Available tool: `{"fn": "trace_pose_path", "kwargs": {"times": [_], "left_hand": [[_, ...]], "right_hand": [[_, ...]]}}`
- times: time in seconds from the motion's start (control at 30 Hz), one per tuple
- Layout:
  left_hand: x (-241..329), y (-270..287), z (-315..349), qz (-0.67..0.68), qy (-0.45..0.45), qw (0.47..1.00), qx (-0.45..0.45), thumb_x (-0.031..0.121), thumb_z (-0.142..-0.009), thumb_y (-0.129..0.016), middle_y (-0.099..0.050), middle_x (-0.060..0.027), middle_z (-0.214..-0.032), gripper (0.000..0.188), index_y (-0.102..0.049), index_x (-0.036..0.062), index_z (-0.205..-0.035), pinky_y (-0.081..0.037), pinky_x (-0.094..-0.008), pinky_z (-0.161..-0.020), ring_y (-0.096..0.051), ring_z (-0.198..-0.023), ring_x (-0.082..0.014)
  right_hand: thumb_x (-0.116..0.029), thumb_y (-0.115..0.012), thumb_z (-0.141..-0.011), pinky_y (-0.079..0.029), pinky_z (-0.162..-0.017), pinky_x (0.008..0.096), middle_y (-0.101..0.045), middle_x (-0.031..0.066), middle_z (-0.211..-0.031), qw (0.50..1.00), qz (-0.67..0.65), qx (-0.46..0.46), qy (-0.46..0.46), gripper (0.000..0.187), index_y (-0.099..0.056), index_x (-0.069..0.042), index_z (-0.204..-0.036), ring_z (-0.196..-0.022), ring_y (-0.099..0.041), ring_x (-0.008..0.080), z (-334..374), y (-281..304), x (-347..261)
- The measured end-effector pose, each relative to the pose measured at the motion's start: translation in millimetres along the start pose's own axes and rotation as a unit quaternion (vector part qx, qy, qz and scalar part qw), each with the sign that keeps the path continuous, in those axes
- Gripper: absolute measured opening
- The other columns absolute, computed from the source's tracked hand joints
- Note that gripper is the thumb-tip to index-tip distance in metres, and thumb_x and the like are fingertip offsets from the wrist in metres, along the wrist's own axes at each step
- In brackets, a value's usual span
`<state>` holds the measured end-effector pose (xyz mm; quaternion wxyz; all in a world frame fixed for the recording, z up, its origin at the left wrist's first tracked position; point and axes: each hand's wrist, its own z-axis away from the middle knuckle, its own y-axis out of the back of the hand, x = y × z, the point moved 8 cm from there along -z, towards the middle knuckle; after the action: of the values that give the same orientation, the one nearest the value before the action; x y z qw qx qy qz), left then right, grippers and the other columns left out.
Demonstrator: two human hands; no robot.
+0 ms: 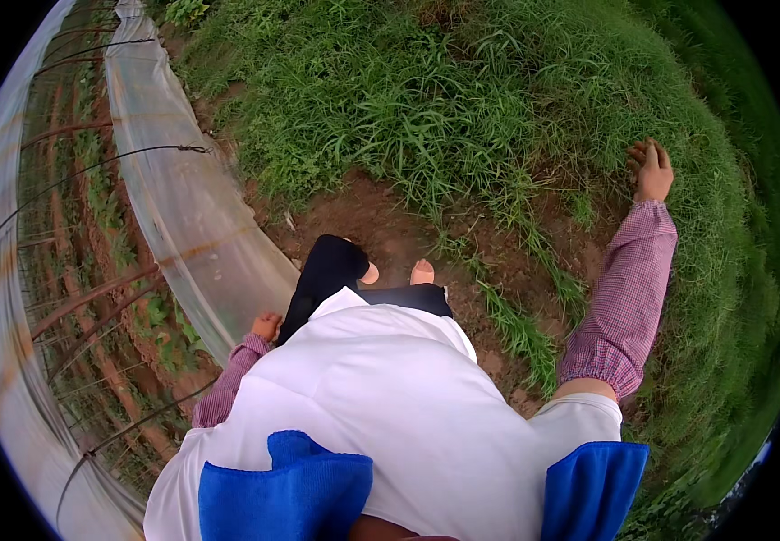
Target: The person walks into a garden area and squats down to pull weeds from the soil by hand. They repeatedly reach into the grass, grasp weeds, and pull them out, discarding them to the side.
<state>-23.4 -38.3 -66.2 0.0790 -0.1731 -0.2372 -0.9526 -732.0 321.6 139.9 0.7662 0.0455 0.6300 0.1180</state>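
My left hand (267, 325) hangs low beside my dark trouser leg, its fingers curled in and nothing visible in them. It is close to the edge of a clear plastic sheet (187, 194). Out to the right, my arm is stretched over the grass, and my right hand (651, 171) is open, with bent, soil-darkened fingers and nothing seen in it. Checked purple sleeve covers (629, 288) are on both forearms. Beneath the right hand grows thick green grass (462, 108).
Bare brown soil (354, 212) surrounds my feet (422, 272), with uprooted-looking grass (516, 329) to the right. Along the left runs a plastic-covered tunnel with thin hoops (137, 158) and rusty poles (92, 302); plants in rows show inside. A blue towel (286, 487) drapes over my white shirt.
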Motion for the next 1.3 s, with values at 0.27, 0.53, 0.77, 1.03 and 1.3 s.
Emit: {"fn": "trace_pose_path", "kwargs": {"times": [0.27,0.53,0.77,1.03,1.3], "left_hand": [[-65,43,-36,-0.054,0.164,0.980,-0.097,0.025,-0.072,-0.052,-0.058,-0.0062,-0.078,0.025,-0.056,0.0073,-0.089,-0.044,-0.0258,-0.054,-0.055,-0.072,-0.0148],[340,242,-215,0.079,-0.110,0.991,-0.009,0.028,-0.079,-0.047,-0.055,-0.0045,-0.093,0.033,-0.045,0.0074,-0.105,-0.040,-0.0220,-0.067,-0.052,-0.078,-0.0111],[581,75,-111,0.046,-0.371,0.833,-0.407,0.029,-0.083,-0.039,-0.047,-0.0105,-0.107,0.037,-0.040,0.0043,-0.110,-0.033,-0.0306,-0.088,-0.045,-0.100,-0.0190],[312,160,-231,-0.153,-0.003,0.970,-0.188,0.031,-0.078,-0.047,-0.055,-0.0056,-0.092,0.033,-0.047,0.0083,-0.103,-0.039,-0.0266,-0.070,-0.052,-0.082,-0.0141],[253,171,-237,-0.443,0.002,0.872,-0.208,0.030,-0.075,-0.049,-0.057,-0.0089,-0.074,0.031,-0.054,0.0007,-0.084,-0.043,-0.0282,-0.054,-0.056,-0.063,-0.0165]], "right_hand": [[-0.011,-0.039,-0.083,-0.046,-0.054,0.0299,-0.055,0.0111,-0.085,0.944,0.078,-0.031,-0.320,0.022,-0.047,0.000,-0.100,-0.068,-0.055,0.0173,165,-80,230],[-0.012,-0.040,-0.083,-0.045,-0.052,0.0304,-0.055,0.0114,-0.083,0.868,0.007,0.239,-0.436,0.022,-0.047,-0.001,-0.100,-0.064,-0.053,0.0176,281,1,196],[-0.022,-0.046,-0.077,-0.042,-0.060,0.0302,-0.056,0.0123,-0.079,0.762,0.345,0.052,-0.545,0.033,-0.050,0.000,-0.100,-0.067,-0.053,0.0187,480,7,226],[-0.030,-0.046,-0.075,-0.039,-0.067,0.0365,-0.052,0.0143,-0.095,0.478,0.104,0.098,-0.867,0.039,-0.047,-0.005,-0.104,-0.080,-0.050,0.0263,752,-195,208],[-0.022,-0.043,-0.078,-0.043,-0.045,0.0339,-0.055,0.0146,-0.078,0.510,-0.086,0.318,-0.795,0.029,-0.046,-0.004,-0.100,-0.055,-0.055,0.0240,719,-145,273]]}}
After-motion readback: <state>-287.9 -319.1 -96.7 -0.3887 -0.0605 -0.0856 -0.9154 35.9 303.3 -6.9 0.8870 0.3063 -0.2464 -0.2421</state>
